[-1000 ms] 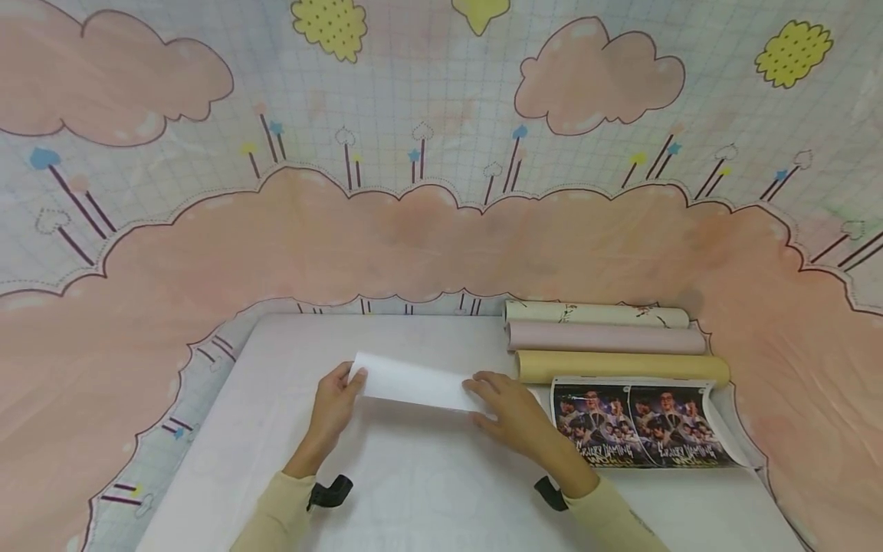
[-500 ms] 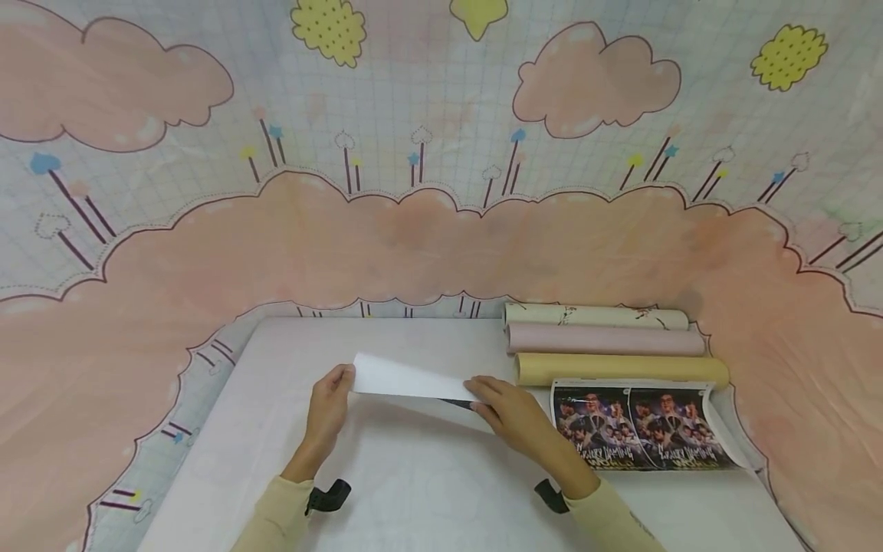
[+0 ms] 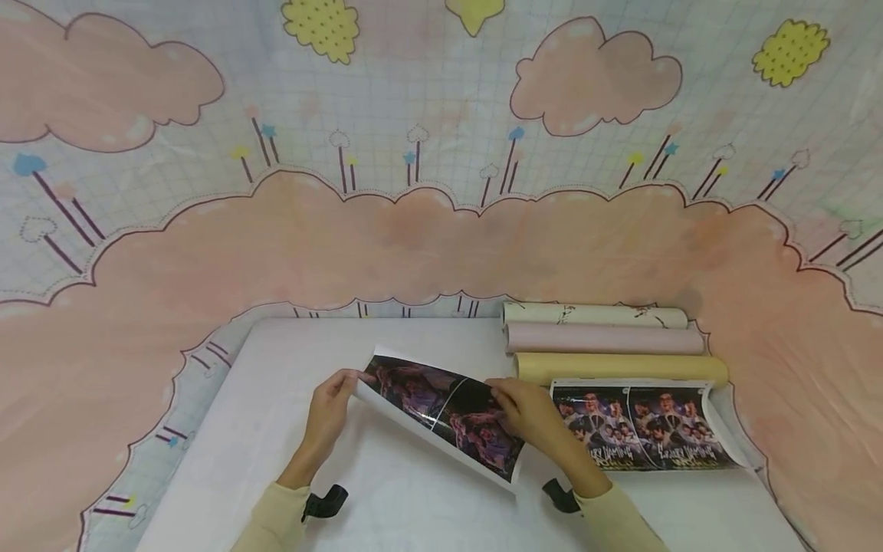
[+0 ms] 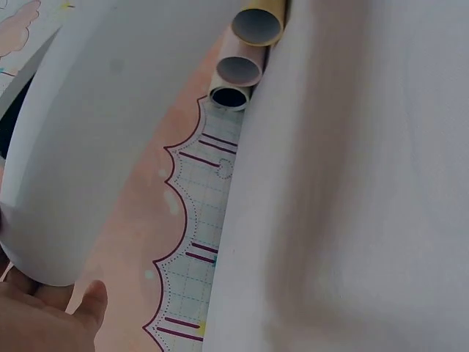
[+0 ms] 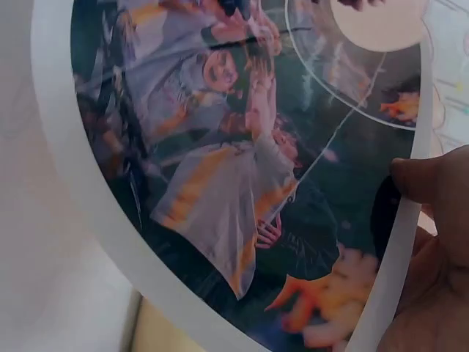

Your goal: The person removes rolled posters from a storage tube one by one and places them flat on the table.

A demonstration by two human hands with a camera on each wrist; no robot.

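Note:
A glossy printed photo sheet (image 3: 421,402) with a white border and two dark pictures is held above the white table, slanting down to the right. My left hand (image 3: 327,406) grips its left end; the left wrist view shows the sheet's white back (image 4: 110,132) bowed over the fingers of that hand (image 4: 44,315). At the right end my right hand (image 3: 534,418) pinches the edge. In the right wrist view the thumb of this hand (image 5: 440,242) lies on the printed face (image 5: 212,176), where figures in light shirts show, and the other fingers are behind it.
Right of my right hand lies another printed sheet (image 3: 648,425) with two group posters, its right edge curling up. Behind it lie a yellow roll (image 3: 621,368), a pinkish roll (image 3: 607,338) and a patterned cream roll (image 3: 596,314). A cloud-patterned cloth (image 3: 441,245) surrounds the white table (image 3: 303,337).
The sheet has been turned, so its printed face now shows where its white back showed before. Its right end hangs lower, and my right hand has shifted slightly right.

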